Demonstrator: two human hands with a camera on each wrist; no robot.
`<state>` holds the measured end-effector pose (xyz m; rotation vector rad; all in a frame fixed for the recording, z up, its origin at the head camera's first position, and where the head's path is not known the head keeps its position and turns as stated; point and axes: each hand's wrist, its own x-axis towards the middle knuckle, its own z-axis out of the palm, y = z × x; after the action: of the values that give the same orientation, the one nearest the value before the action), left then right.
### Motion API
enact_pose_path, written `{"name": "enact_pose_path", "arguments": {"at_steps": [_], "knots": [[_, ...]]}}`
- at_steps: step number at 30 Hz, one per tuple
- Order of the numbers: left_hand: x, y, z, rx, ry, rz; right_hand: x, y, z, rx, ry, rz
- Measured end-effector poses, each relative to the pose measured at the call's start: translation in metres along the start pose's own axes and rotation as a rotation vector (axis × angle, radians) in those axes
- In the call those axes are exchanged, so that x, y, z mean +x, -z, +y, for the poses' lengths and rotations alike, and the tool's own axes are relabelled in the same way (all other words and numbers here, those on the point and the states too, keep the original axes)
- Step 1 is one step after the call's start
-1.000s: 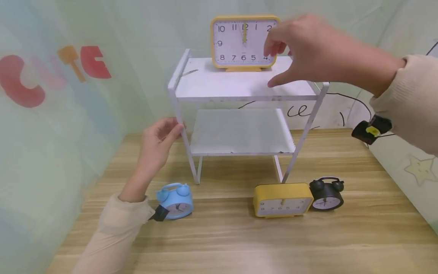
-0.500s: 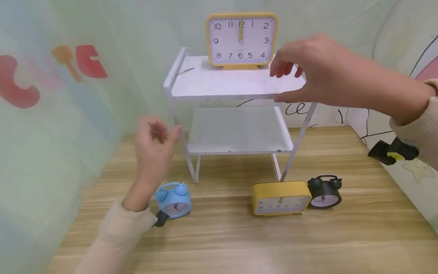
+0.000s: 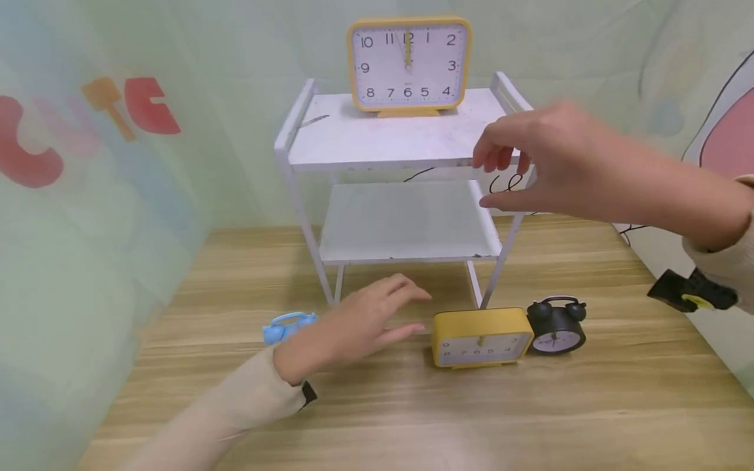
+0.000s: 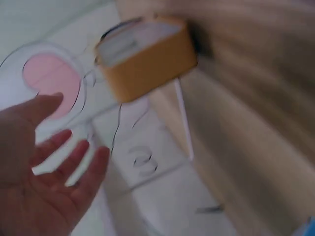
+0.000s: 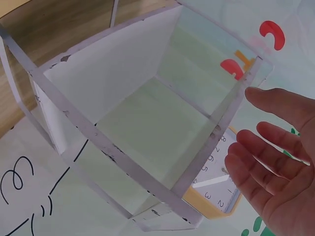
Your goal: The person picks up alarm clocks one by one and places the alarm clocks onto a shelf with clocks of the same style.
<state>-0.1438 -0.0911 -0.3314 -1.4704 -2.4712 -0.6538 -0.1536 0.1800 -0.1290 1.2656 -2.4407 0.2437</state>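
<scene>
A yellow rectangular clock (image 3: 409, 69) stands on the top shelf of a white two-tier rack (image 3: 389, 140). A second yellow clock (image 3: 483, 337) stands on the wooden surface before the rack, with a black twin-bell alarm clock (image 3: 556, 327) at its right side. My left hand (image 3: 368, 320), thumb and fingers spread, is just left of that lower clock and holds nothing. It partly hides a blue twin-bell alarm clock (image 3: 283, 327). My right hand (image 3: 548, 160) hovers before the rack's right front corner, thumb apart from the bent fingers, with nothing between them.
Pale printed backdrops (image 3: 141, 216) rise behind and on both sides of the wooden surface (image 3: 377, 418). The rack's lower shelf (image 3: 406, 219) lies between its slanting legs.
My left hand has left the rack's left leg and moved right and down toward the lower yellow clock. My right hand has lowered away from the upper clock. The view has shifted slightly.
</scene>
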Motion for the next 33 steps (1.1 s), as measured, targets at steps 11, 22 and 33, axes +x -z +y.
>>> {"name": "enact_pose_path", "arguments": {"at_steps": [11, 22, 33], "knots": [[0.020, -0.047, 0.011, -0.247, 0.304, -0.187, -0.010, -0.010, 0.001, 0.059, -0.001, -0.015], [0.024, -0.056, 0.008, -0.485, 0.340, -0.191, -0.021, -0.017, 0.002, 0.080, -0.021, -0.012], [0.021, -0.060, 0.005, -0.543, 0.338, -0.161, -0.034, -0.029, 0.003, 0.098, -0.043, -0.010]]}}
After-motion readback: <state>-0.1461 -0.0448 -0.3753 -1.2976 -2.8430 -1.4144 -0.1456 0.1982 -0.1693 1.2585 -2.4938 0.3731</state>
